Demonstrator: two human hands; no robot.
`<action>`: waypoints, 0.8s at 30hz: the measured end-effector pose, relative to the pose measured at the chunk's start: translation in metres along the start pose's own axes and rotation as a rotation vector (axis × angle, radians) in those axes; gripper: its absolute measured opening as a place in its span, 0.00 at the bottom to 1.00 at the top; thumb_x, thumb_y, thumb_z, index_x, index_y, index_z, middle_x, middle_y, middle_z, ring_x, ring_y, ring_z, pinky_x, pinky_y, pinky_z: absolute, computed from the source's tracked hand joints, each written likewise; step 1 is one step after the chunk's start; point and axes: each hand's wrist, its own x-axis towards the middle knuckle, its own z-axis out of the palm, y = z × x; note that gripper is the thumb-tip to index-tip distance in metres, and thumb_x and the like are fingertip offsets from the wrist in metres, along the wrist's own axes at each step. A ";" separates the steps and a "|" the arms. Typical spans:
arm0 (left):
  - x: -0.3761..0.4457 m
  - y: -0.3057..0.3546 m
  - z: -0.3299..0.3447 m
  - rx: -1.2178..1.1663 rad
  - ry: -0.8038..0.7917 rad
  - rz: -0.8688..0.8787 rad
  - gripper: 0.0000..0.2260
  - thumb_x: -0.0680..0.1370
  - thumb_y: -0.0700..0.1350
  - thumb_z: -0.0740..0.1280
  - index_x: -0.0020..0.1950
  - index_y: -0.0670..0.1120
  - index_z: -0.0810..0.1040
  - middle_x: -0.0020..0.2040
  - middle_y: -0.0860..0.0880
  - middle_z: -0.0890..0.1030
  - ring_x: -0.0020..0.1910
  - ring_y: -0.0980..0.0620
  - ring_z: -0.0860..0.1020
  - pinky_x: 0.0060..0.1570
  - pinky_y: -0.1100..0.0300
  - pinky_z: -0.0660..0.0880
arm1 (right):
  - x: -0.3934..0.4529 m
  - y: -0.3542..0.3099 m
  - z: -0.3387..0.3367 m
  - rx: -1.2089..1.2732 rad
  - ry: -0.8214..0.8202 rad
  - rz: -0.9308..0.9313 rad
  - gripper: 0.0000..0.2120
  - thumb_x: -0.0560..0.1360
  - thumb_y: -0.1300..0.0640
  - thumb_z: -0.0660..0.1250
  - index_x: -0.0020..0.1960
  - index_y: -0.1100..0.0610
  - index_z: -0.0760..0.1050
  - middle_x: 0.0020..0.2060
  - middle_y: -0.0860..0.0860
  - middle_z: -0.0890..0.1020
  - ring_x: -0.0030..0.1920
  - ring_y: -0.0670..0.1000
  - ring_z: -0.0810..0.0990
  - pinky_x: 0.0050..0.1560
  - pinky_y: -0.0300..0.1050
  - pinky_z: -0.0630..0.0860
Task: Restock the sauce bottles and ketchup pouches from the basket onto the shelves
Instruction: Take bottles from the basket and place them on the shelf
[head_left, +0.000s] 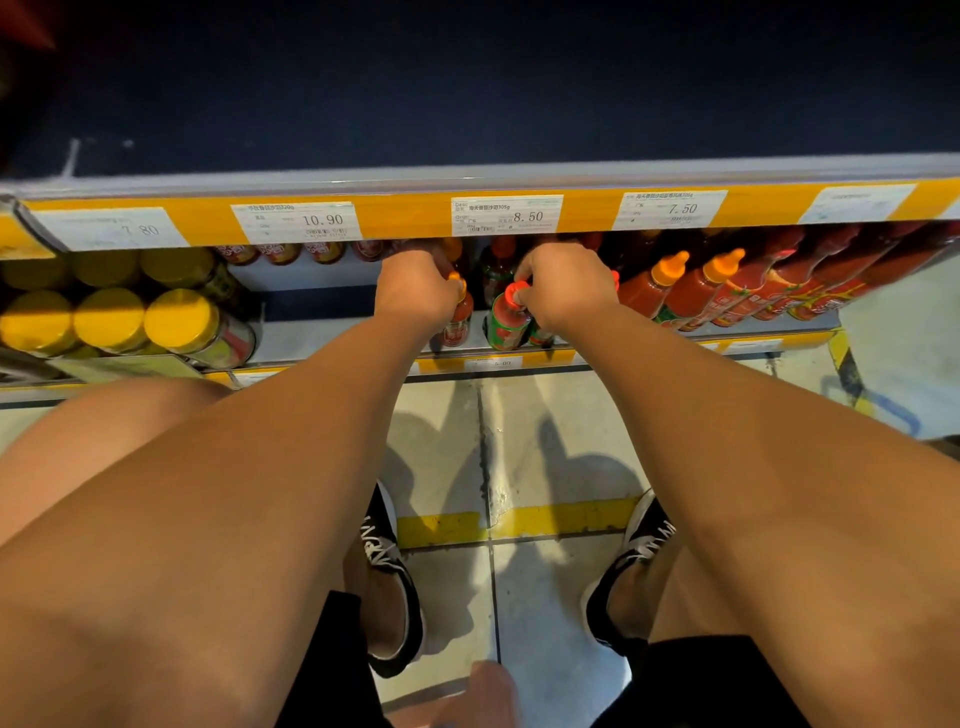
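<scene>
Two hands at frame centre work my lower shelf (332, 332): left hand (415, 291) grips an orange-capped sauce bottle (460, 317), right hand (569, 291) pinches a red-capped sauce bottle (509, 322) just beside it.

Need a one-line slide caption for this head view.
Left hand and right hand each grip a sauce bottle on the low shelf.

**Both arms out, both hands closed**

Two bare forearms stretch forward, nearly parallel. The left hand (415, 291) is knuckles-up, fingers curled under and gripping. The right hand (566, 291) sits level with it, fingertips (521, 296) pinching. A small gap separates the two hands.
</scene>
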 end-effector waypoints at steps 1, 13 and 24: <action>0.000 0.000 0.000 -0.002 0.001 0.001 0.08 0.79 0.49 0.73 0.56 0.48 0.84 0.55 0.45 0.83 0.55 0.43 0.80 0.58 0.47 0.80 | 0.000 0.000 0.000 -0.003 -0.002 -0.002 0.05 0.77 0.59 0.73 0.51 0.52 0.84 0.45 0.54 0.84 0.45 0.59 0.82 0.47 0.55 0.83; -0.003 0.001 -0.002 -0.033 0.001 0.010 0.04 0.79 0.49 0.73 0.50 0.51 0.81 0.55 0.46 0.82 0.55 0.44 0.80 0.58 0.47 0.80 | -0.001 0.000 -0.003 0.025 -0.021 0.028 0.06 0.77 0.57 0.72 0.53 0.51 0.83 0.47 0.53 0.84 0.46 0.58 0.82 0.48 0.55 0.83; -0.007 0.006 -0.007 0.035 -0.026 0.019 0.10 0.79 0.47 0.73 0.57 0.43 0.83 0.53 0.43 0.82 0.52 0.44 0.79 0.56 0.47 0.81 | -0.015 0.009 -0.028 0.124 -0.055 0.026 0.15 0.77 0.52 0.74 0.62 0.52 0.80 0.54 0.54 0.83 0.52 0.58 0.82 0.54 0.59 0.82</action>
